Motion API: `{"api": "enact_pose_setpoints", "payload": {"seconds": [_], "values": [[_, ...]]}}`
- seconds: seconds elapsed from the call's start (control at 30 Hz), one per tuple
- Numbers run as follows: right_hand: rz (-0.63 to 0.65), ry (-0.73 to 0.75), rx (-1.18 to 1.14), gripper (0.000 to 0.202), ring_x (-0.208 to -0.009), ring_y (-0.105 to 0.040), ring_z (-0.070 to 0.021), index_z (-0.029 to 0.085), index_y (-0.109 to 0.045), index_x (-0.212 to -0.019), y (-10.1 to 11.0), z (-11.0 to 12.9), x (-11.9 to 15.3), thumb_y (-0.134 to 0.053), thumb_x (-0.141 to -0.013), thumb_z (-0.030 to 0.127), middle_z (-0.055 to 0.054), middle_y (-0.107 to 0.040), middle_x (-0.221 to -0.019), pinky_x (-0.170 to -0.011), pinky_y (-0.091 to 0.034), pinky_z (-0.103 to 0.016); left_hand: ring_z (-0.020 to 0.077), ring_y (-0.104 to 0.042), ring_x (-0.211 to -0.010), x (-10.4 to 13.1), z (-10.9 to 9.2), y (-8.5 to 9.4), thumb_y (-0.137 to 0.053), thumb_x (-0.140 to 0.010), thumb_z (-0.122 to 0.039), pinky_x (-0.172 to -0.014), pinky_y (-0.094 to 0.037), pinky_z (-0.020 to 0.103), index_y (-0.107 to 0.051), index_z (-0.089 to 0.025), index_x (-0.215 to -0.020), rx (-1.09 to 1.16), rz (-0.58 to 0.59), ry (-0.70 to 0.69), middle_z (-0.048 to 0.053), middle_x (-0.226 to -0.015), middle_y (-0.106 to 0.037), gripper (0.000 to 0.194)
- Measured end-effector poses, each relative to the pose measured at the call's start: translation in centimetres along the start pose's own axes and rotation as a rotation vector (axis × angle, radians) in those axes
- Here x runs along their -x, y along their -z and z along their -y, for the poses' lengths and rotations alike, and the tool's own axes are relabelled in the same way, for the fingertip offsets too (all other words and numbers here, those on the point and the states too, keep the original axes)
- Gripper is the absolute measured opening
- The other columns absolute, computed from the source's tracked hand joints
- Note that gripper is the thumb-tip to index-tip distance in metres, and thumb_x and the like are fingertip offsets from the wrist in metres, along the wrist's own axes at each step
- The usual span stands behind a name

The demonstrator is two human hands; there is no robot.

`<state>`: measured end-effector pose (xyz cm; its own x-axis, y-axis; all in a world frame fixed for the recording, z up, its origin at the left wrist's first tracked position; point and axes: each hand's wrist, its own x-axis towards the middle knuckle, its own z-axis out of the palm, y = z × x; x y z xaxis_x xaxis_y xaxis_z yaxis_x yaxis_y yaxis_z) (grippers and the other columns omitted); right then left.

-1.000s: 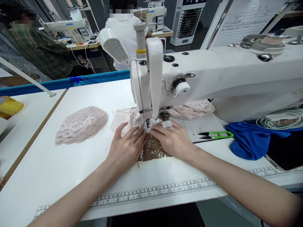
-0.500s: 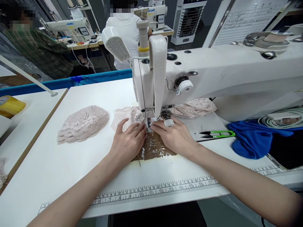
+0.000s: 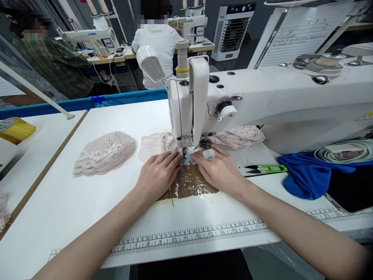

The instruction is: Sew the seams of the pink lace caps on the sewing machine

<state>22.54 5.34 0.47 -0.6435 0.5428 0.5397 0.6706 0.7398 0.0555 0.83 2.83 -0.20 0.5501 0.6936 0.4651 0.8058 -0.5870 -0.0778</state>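
A white sewing machine (image 3: 186,112) stands over the table, its presser foot (image 3: 184,154) low between my hands. Just left of the foot lies my left hand (image 3: 159,171), fingers together, pressing on pale lace fabric (image 3: 155,144). My right hand (image 3: 220,167) is right of the foot, its fingertips together at the fabric near the needle, partly behind a white knob. Under both hands is a brown plate (image 3: 190,182) covered in clear tape. More folded lace (image 3: 239,137) lies behind the right hand, under the machine arm.
A lace stack (image 3: 105,153) lies left. Green thread snips (image 3: 266,168), a blue cloth (image 3: 305,175) and a phone (image 3: 352,190) are right. A yellow tape roll (image 3: 17,129) is far left. Two people sit at machines beyond the blue edge (image 3: 131,96).
The view has shifted slightly. My left index finger, raised and spread before, now lies nearer the other fingers. My right hand stays beside the foot.
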Motion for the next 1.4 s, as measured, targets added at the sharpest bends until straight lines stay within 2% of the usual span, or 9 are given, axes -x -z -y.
{"api": "enact_pose_setpoints", "payload": {"seconds": [0.17, 0.3, 0.5, 0.63, 0.8, 0.97, 1.03, 1.2, 1.4], "values": [[0.01, -0.007, -0.046, 0.029, -0.081, -0.065, -0.0197, 0.016, -0.068, -0.105, 0.0, 0.1, 0.1, -0.046, -0.089, 0.006, -0.006, -0.073, -0.085, -0.088, -0.048, -0.039, 0.0233, -0.064, -0.086, 0.1, 0.8, 0.6, -0.038, -0.093, -0.01, -0.064, -0.051, 0.034, -0.064, -0.011, -0.107, -0.035, 0.091, 0.163, 0.014, -0.099, -0.07, 0.029], [0.059, -0.041, -0.174, 0.026, -0.077, -0.065, -0.0195, 0.016, -0.065, -0.113, 0.0, 0.5, 0.3, -0.049, -0.093, 0.019, -0.009, -0.071, -0.101, -0.074, -0.052, -0.037, 0.014, -0.053, -0.051, 0.2, 1.4, 3.5, -0.042, -0.092, -0.016, -0.043, -0.035, 0.024, -0.061, -0.018, -0.074, 0.021, 0.189, 0.203, 0.002, -0.064, -0.061, 0.027], [0.311, -0.098, -0.707, 0.074, -0.127, -0.049, -0.0254, 0.025, -0.035, -0.144, 1.9, 2.7, -0.5, -0.071, -0.081, 0.038, -0.01, -0.046, -0.143, -0.097, -0.048, -0.041, 0.0087, -0.039, -0.05, -0.1, 2.1, 9.3, -0.044, -0.094, -0.032, -0.046, -0.028, 0.022, -0.058, -0.019, -0.069, 0.763, 0.665, 0.263, -0.005, -0.058, -0.049, 0.032], [0.561, -0.145, -1.071, 0.048, -0.103, -0.063, -0.0186, 0.025, -0.05, -0.131, 3.1, 4.7, -2.7, -0.062, -0.089, 0.042, -0.007, -0.063, -0.122, -0.079, -0.055, -0.03, 0.0092, -0.042, -0.056, 0.5, 3.5, 11.2, -0.05, -0.091, -0.034, -0.052, -0.032, 0.022, -0.066, -0.017, -0.078, 1.026, 0.768, 0.279, -0.003, -0.064, -0.053, 0.027], [0.719, -0.321, -1.375, 0.022, -0.071, -0.065, -0.0131, 0.017, -0.065, -0.091, 2.0, 7.8, -5.7, -0.059, -0.091, 0.039, -0.003, -0.071, -0.083, -0.062, -0.052, -0.025, 0.0141, -0.056, -0.077, 5.2, 5.7, 12.7, -0.06, -0.086, -0.034, -0.068, -0.044, 0.024, -0.065, -0.022, -0.103, 1.053, 0.661, 0.379, 0.001, -0.087, -0.064, 0.021], [0.741, -0.347, -1.543, 0.022, -0.065, -0.062, -0.0128, 0.017, -0.07, -0.078, 0.0, 10.4, -8.1, -0.07, -0.081, 0.038, -0.003, -0.068, -0.073, -0.063, -0.05, -0.026, 0.0164, -0.061, -0.076, 12.6, 7.5, 13.1, -0.062, -0.085, -0.041, -0.072, -0.049, 0.028, -0.06, -0.018, -0.084, 1.204, 0.569, 0.754, 0.003, -0.079, -0.063, 0.023], [0.743, -0.355, -1.552, 0.024, -0.065, -0.06, -0.0121, 0.017, -0.072, -0.079, -0.8, 11.2, -9.6, -0.07, -0.08, 0.041, -0.003, -0.068, -0.073, -0.062, -0.049, -0.026, 0.016, -0.061, -0.078, 14.3, 8.7, 13.3, -0.059, -0.086, -0.045, -0.076, -0.049, 0.029, -0.06, -0.018, -0.084, 1.181, 0.434, 0.884, 0.002, -0.081, -0.063, 0.027], [0.397, -0.46, -1.482, 0.028, -0.068, -0.06, -0.0134, 0.017, -0.073, -0.083, -4.1, 12.0, -15.3, -0.066, -0.078, 0.043, -0.003, -0.068, -0.077, -0.065, -0.05, -0.028, 0.0141, -0.056, -0.069, 11.7, 15.0, 13.1, -0.047, -0.091, -0.054, -0.063, -0.046, 0.025, -0.061, -0.017, -0.087, 0.67, 0.049, 0.896, 0.002, -0.076, -0.06, 0.04], [0.227, -0.593, -1.135, 0.023, -0.069, -0.058, -0.0147, 0.017, -0.071, -0.081, -9.6, 9.5, -20.1, -0.059, -0.079, 0.037, -0.002, -0.068, -0.077, -0.06, -0.044, -0.026, 0.0186, -0.061, -0.082, 5.9, 22.8, 7.7, -0.055, -0.09, -0.043, -0.073, -0.052, 0.032, -0.065, -0.014, -0.098, 0.425, 0.157, 0.847, 0.005, -0.09, -0.065, 0.032]]}}
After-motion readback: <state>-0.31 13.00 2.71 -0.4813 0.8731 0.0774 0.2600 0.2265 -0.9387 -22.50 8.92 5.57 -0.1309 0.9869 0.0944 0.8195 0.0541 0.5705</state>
